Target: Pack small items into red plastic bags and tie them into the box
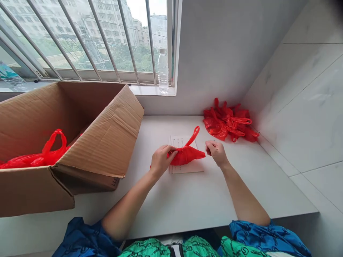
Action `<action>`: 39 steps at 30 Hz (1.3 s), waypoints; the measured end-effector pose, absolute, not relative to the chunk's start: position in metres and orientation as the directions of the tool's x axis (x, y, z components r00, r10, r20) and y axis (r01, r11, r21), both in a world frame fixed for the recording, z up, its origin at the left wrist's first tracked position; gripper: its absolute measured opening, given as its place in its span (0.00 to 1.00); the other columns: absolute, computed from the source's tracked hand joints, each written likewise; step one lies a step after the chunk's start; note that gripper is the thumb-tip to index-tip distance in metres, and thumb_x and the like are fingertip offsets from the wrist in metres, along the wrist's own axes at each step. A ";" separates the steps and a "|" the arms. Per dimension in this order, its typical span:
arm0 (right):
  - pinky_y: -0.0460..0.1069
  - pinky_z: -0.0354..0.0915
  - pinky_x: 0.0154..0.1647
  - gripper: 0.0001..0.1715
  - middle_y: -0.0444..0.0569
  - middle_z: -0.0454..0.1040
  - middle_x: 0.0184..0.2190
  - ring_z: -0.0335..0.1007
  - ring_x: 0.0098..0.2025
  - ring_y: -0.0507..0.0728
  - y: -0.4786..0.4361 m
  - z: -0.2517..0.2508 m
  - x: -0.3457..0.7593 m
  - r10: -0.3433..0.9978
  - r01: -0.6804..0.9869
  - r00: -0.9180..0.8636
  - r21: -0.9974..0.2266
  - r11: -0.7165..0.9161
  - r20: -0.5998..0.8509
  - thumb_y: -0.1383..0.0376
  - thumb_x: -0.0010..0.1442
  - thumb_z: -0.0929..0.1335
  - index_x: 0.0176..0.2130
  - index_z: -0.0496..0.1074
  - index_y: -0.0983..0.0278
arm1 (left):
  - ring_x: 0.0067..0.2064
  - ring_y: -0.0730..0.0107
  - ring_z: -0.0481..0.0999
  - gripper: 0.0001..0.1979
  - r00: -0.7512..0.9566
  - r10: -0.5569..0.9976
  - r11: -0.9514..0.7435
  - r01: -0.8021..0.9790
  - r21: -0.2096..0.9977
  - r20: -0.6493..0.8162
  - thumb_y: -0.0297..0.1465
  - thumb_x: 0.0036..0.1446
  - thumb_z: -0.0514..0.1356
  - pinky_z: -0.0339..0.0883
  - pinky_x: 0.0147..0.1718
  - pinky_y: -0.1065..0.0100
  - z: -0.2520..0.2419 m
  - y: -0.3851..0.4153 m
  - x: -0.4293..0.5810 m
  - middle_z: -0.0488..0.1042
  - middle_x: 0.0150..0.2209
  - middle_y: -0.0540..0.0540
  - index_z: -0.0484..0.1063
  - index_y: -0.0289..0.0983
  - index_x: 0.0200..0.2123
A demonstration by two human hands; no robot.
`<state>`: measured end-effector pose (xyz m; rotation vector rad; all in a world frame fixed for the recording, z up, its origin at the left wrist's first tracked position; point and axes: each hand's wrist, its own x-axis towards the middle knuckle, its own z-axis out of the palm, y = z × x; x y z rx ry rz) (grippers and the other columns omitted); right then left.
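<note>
A red plastic bag [186,156] lies bunched over a printed sheet or booklet [187,169] on the white counter, one handle loop pointing up and to the right. My left hand [162,159] pinches the bag's left end between thumb and fingers. Just past the bag's right tip is my right hand [216,152], with its fingers curled closed. A narrow gap separates that hand from the bag; whatever its fingers may hold is too small to make out. The sheet's middle is covered by the bag.
A large open cardboard box [104,142] stands on the left, with red plastic bags [40,157] inside. More red bags [229,121] are heaped by the wall at the back right. A clear bottle [163,73] stands on the sill of the barred window.
</note>
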<state>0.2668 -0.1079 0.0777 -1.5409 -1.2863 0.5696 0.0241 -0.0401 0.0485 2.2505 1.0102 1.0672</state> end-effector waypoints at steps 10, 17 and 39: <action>0.49 0.63 0.33 0.08 0.46 0.75 0.34 0.70 0.32 0.55 -0.116 0.081 0.208 0.907 0.813 0.027 -0.537 0.225 0.421 0.61 0.66 0.65 0.39 0.73 0.59 | 0.35 0.68 0.73 0.11 0.419 0.744 -0.654 0.294 0.697 0.521 0.37 0.66 0.56 0.67 0.34 0.67 0.049 -0.044 0.021 0.75 0.32 0.48 0.76 0.41 0.35; 0.49 0.62 0.30 0.06 0.45 0.75 0.31 0.69 0.32 0.55 -0.115 0.090 0.244 0.910 0.742 0.134 -0.649 0.171 0.393 0.62 0.62 0.66 0.33 0.71 0.59 | 0.36 0.68 0.77 0.11 0.278 0.867 -0.492 0.340 0.801 0.414 0.38 0.64 0.57 0.69 0.38 0.68 0.053 -0.015 -0.008 0.80 0.34 0.49 0.78 0.40 0.36; 0.51 0.64 0.42 0.11 0.44 0.74 0.30 0.69 0.35 0.55 -0.115 0.089 0.220 0.841 0.571 0.350 -0.806 0.158 0.413 0.58 0.63 0.66 0.31 0.70 0.60 | 0.46 0.66 0.76 0.03 0.272 0.745 -0.660 0.177 0.730 0.609 0.32 0.63 0.60 0.69 0.46 0.64 0.064 -0.024 -0.015 0.76 0.43 0.47 0.72 0.40 0.36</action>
